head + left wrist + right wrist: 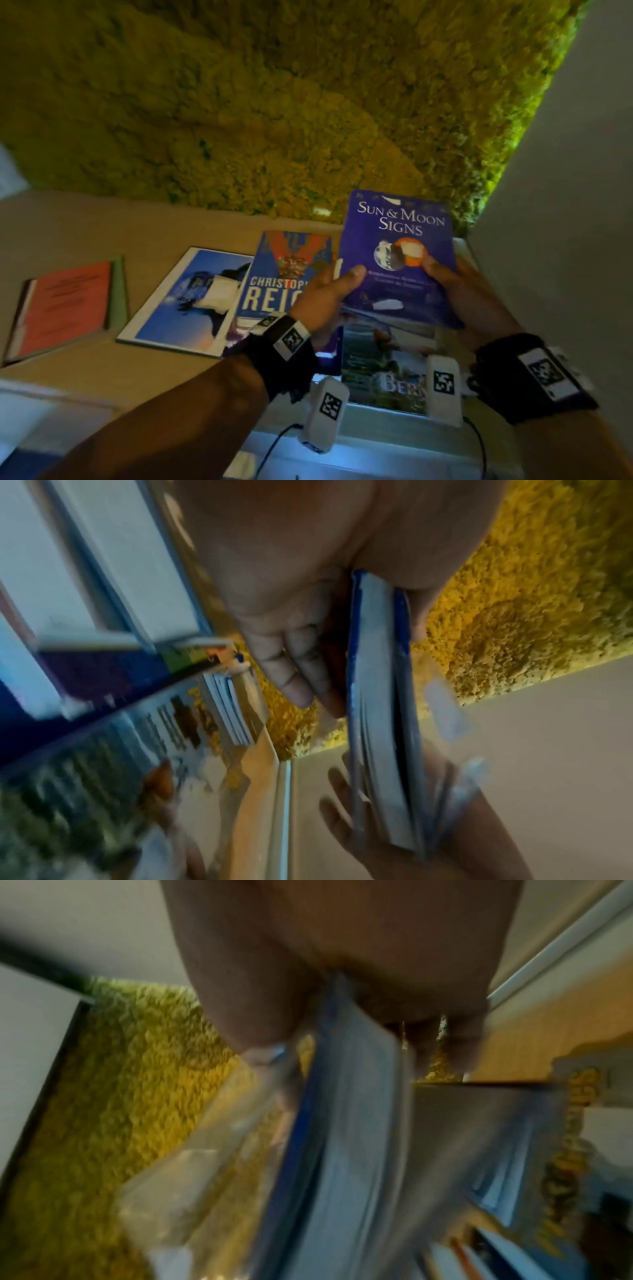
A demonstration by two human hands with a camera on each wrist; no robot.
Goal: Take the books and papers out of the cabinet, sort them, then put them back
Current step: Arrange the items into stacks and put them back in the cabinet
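Observation:
Both hands hold up a purple book titled "Sun & Moon Signs" (pixel 397 260) above the beige top. My left hand (pixel 329 291) grips its left edge with the thumb on the cover; my right hand (pixel 455 287) grips its right edge the same way. The left wrist view shows the book's page edges (pixel 377 696) between thumb and fingers. In the blurred right wrist view the same book (pixel 346 1110) is pinched. Under it lies a colourful landscape-cover book (pixel 380 370). To the left lie a blue "Christopher Reich" book (pixel 274 287), a blue-and-white magazine (pixel 191 298) and a red booklet (pixel 65 305).
A yellow-green moss wall (pixel 274 102) rises behind the beige top (pixel 85 222). A pale wall (pixel 565 205) closes the right side. White sensor units with cables (pixel 325 414) hang under both wrists. A pale ledge (pixel 376 445) runs below the books.

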